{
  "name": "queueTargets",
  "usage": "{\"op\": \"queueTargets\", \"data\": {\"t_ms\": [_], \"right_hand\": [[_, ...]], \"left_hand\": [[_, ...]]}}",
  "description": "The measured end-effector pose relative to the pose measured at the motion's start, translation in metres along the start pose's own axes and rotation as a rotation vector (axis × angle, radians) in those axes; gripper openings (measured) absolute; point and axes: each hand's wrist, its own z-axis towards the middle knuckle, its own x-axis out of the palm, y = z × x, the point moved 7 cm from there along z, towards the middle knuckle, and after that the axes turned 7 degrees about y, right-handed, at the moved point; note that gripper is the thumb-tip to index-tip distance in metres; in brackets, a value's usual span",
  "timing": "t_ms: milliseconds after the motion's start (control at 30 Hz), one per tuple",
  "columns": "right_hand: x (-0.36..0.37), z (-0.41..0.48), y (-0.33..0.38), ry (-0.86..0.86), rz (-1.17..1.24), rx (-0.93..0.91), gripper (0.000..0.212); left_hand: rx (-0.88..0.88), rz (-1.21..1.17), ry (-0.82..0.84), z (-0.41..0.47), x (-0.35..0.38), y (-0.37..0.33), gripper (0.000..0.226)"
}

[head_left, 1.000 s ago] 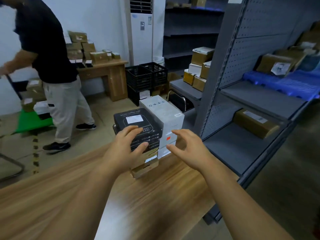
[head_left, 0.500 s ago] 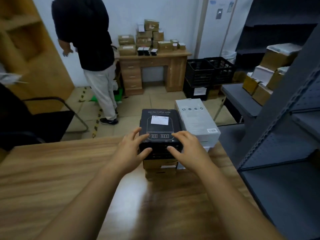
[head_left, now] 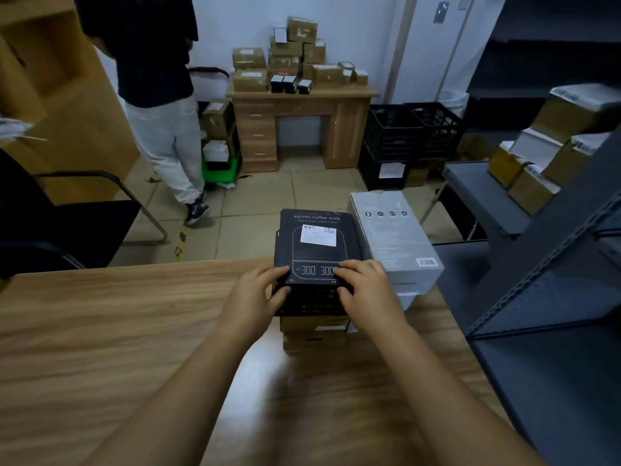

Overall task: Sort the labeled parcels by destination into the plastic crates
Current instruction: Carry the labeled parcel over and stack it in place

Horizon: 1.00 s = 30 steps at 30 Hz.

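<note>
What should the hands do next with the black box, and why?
Probably lift the black box straight off the stack: the left hand and right hand grip its near corners, it lies on top, and the crates stand across the room.

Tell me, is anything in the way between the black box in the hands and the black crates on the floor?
The left hand and right hand grip the black box, so nothing is between them. Toward the black crates, the white box stands close beside it on the right; the tiled floor beyond looks open.
</note>
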Motion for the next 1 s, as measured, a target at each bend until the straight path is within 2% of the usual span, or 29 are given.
{"op": "queueTargets", "data": {"t_ms": [67, 200, 433, 567, 700, 800, 900, 1000], "right_hand": [[0.000, 0.000, 0.003, -0.031, 0.041, 0.023, 0.037], [0.002, 0.002, 0.014, -0.097, 0.158, 0.034, 0.036], [0.014, -0.003, 0.038, -0.147, 0.443, 0.027, 0.033], [0.026, -0.012, 0.034, -0.072, 0.558, 0.076, 0.033], [0.012, -0.017, 0.020, -0.066, 0.614, 0.119, 0.036], [-0.015, -0.013, 0.016, -0.150, 0.687, 0.104, 0.036], [-0.033, -0.005, 0.020, -0.170, 0.719, 0.066, 0.036], [-0.038, 0.000, 0.030, -0.136, 0.730, 0.049, 0.033]], "left_hand": [[0.014, -0.070, -0.071, 0.003, -0.015, -0.007, 0.039], [0.021, -0.157, -0.135, 0.010, -0.053, -0.021, 0.049], [0.135, -0.112, -0.220, 0.007, -0.085, -0.027, 0.044], [0.215, -0.079, -0.119, 0.005, -0.074, -0.040, 0.040], [0.180, -0.280, 0.041, 0.011, -0.055, -0.050, 0.043], [0.186, -0.329, 0.049, 0.010, -0.047, -0.059, 0.055], [0.103, -0.377, 0.059, 0.011, -0.035, -0.059, 0.071], [0.047, -0.441, 0.062, 0.011, -0.026, -0.055, 0.064]]}}
